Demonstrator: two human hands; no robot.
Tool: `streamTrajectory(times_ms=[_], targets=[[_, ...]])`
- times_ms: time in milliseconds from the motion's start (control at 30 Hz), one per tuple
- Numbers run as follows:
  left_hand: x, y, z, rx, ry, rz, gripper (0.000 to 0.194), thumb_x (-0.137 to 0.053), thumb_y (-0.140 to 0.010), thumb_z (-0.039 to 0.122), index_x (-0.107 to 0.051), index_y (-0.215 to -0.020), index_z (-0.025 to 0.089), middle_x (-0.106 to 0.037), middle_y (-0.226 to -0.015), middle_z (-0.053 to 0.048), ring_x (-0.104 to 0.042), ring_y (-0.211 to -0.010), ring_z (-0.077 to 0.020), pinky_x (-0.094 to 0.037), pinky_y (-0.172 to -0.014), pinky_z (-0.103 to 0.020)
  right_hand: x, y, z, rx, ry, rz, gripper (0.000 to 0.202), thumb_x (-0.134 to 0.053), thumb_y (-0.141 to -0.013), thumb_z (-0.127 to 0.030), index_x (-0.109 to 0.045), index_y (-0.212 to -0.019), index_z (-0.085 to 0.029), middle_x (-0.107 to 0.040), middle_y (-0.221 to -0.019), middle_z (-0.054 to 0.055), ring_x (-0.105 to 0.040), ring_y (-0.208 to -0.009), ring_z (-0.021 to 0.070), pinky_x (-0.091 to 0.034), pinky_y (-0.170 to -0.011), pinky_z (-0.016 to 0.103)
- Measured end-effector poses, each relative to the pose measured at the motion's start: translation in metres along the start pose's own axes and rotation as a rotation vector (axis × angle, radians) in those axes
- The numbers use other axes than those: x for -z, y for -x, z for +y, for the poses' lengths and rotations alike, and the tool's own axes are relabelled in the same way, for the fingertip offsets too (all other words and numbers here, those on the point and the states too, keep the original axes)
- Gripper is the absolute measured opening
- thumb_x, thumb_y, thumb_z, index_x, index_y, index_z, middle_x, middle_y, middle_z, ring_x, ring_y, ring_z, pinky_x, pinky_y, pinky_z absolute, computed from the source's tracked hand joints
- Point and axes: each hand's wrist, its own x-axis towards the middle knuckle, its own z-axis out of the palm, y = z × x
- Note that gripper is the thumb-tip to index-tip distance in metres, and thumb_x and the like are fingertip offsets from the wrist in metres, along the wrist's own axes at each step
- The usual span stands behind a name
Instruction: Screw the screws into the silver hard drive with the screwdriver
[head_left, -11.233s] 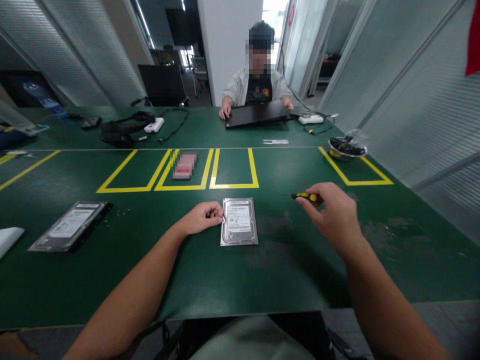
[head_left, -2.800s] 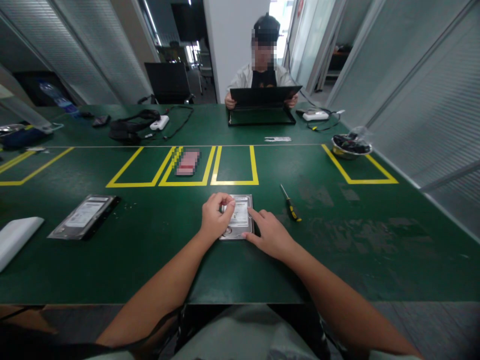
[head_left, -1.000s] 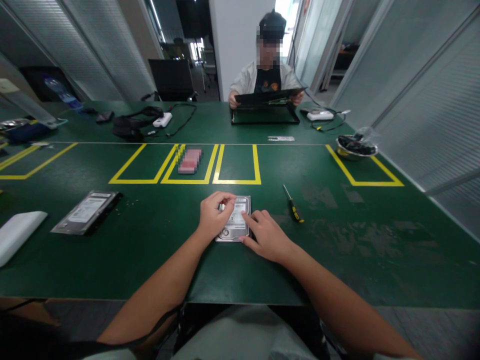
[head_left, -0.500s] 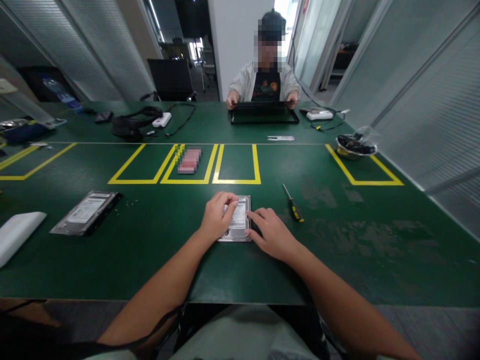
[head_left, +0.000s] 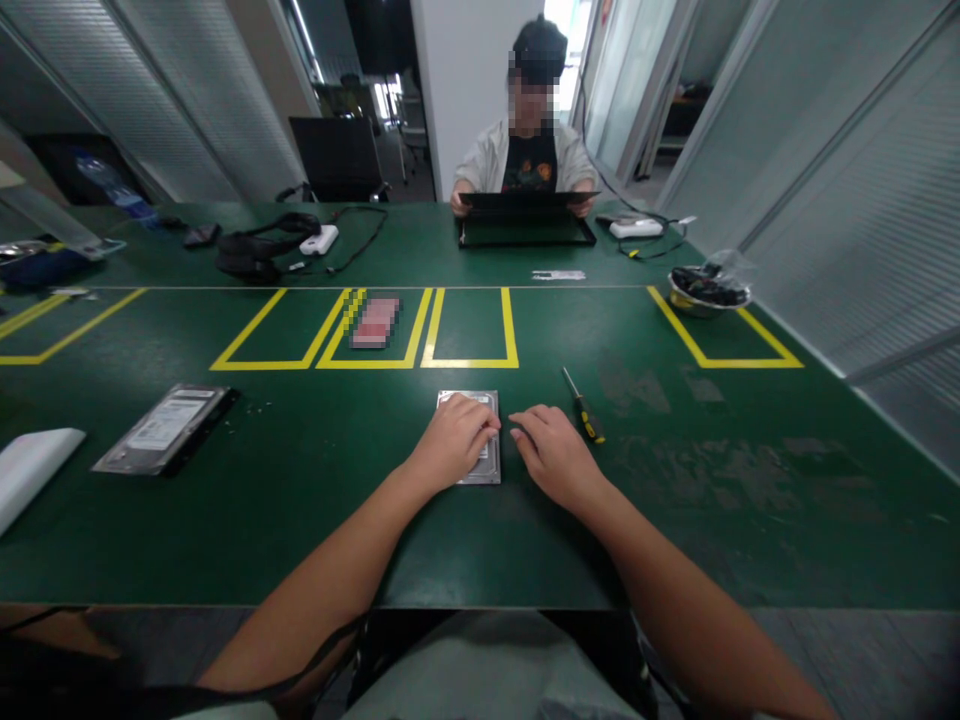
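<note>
A silver hard drive (head_left: 489, 466) with a white label lies flat on the green table in front of me. My left hand (head_left: 454, 442) reaches over it and covers much of its label. Its thumb and forefinger are pinched together above the drive's right edge; whatever they may hold is too small to make out. Just right of the drive, my right hand (head_left: 556, 456) hovers with thumb and fingers apart and nothing visible in them. Beyond that hand lies a black and yellow screwdriver (head_left: 587, 416), its shaft pointing away from me.
Another hard drive (head_left: 161, 430) in a clear bag lies at left, beside a white object (head_left: 36, 470). Yellow tape (head_left: 469, 363) marks rectangles further back. A metal bowl (head_left: 709, 300) of dark items stands at right. Opposite, a person holds a dark panel (head_left: 529, 200).
My left hand has shifted right across the hard drive, its fingertips now at the right edge. My right hand has drawn off the drive slightly to the right.
</note>
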Motion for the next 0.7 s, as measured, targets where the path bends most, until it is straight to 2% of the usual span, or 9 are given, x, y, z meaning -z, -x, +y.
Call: streamTrajectory(times_ms=[300, 700], targets=[[0.001, -0.006, 0.017, 0.112, -0.188, -0.075, 0.01, -0.056, -0.091, 0.025, -0.065, -0.089, 0.023, -0.069, -0.094, -0.003, -0.051, -0.096, -0.0264, -0.035, -0.084, -0.042, 0.002, -0.001, 0.001, 0.003, 0.02, 0.01, 0.026, -0.044, -0.098, -0.021, -0.066, -0.111, -0.013, -0.065, -0.101, 0.012, -0.056, -0.095, 0.0245, -0.046, -0.088, 0.039], [-0.002, -0.01, 0.017, 0.253, -0.136, -0.1, 0.014, -0.058, -0.09, 0.028, -0.07, -0.084, 0.026, -0.071, -0.093, -0.002, -0.051, -0.099, -0.026, -0.028, -0.083, -0.043, 0.003, 0.0, 0.001, -0.001, 0.029, 0.02, 0.027, -0.043, -0.098, -0.02, -0.066, -0.111, -0.014, -0.065, -0.101, 0.012, -0.055, -0.096, 0.0242, -0.046, -0.089, 0.039]])
